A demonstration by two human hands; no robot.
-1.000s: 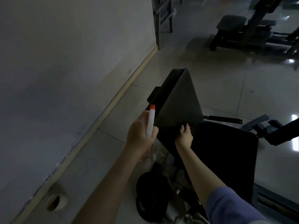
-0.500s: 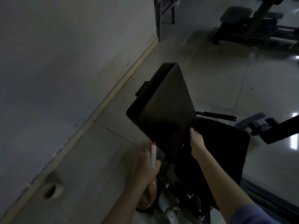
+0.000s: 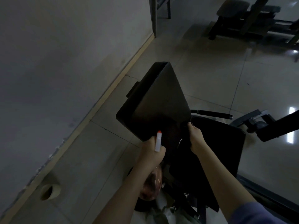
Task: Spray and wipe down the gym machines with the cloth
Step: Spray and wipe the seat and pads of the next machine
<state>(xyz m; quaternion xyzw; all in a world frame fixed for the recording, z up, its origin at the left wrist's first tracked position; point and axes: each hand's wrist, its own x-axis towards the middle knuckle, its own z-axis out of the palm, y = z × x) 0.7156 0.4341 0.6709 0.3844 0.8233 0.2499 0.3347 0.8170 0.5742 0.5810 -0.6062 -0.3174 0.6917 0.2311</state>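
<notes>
Along the left runs a grey wall (image 3: 56,62), with a round pipe opening (image 3: 47,191) low on it near the tiled floor (image 3: 210,70). The left hand (image 3: 152,154) grips a spray bottle (image 3: 158,141), fingers wrapped tight round its neck. Its white, orange-tipped nozzle points up at the lower left edge of the black back pad (image 3: 158,102) of the gym machine. The right hand (image 3: 196,137) sits at the pad's lower right corner, fingers curled onto what looks like a dark cloth (image 3: 184,126); the dim light hides its outline. Just right of that hand lies the black seat pad (image 3: 223,143), and a black handle bar (image 3: 212,113) sticks out past its far edge. Another machine (image 3: 242,18) stands well apart at the top right.
</notes>
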